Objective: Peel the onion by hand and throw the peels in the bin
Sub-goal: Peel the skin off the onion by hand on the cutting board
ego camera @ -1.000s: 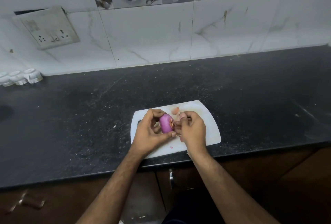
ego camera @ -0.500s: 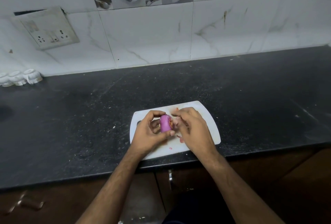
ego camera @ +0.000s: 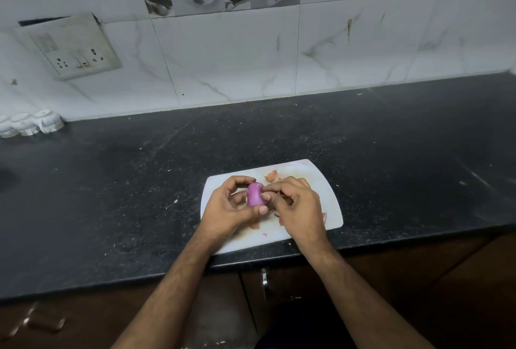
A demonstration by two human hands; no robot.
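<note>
Head view, onion (ego camera: 255, 194) gripped between left hand (ego camera: 227, 210), right hand (ego camera: 297, 209)

The onion (ego camera: 255, 194) is glossy purple. The cutting board (ego camera: 326, 197) is white, with orange-brown peel scraps (ego camera: 271, 176) on it. The counter (ego camera: 139, 181) is black with pale speckles. The wall tiles (ego camera: 229, 55) are white marble with grey veins.

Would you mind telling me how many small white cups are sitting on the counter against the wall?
3, in a row at the far left of the counter, against the wall: one, one left of it, one at the frame edge. More may lie beyond view.
</note>
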